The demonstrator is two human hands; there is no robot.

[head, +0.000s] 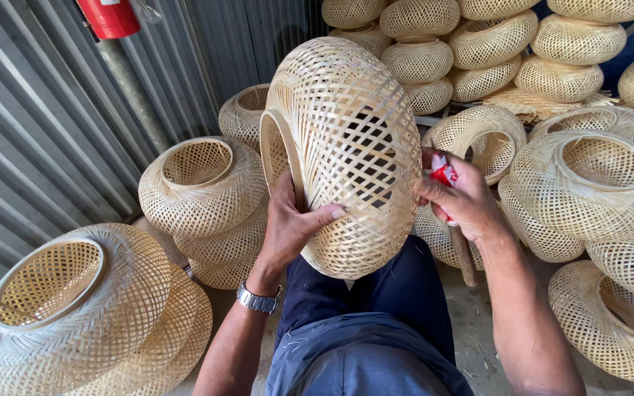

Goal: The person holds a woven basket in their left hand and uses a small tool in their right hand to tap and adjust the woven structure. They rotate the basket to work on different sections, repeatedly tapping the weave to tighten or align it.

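Note:
A round woven bamboo lampshade (350, 139) stands on edge over my lap, its ringed opening turned left. My left hand (293, 224) grips it at the lower left, thumb across the weave and fingers by the ring; a metal watch sits on that wrist. My right hand (458, 199) presses against the shade's right side and is closed on a small red-handled tool (444, 176). A wooden stick (464, 253) hangs down below that hand.
Several more woven shades surround me: a stack (203, 198) at the left, a large one (75, 308) at lower left, a pile (493, 51) at the back, others (588, 183) at the right. A corrugated metal wall (23, 132) with a red cylinder (110, 16) stands left.

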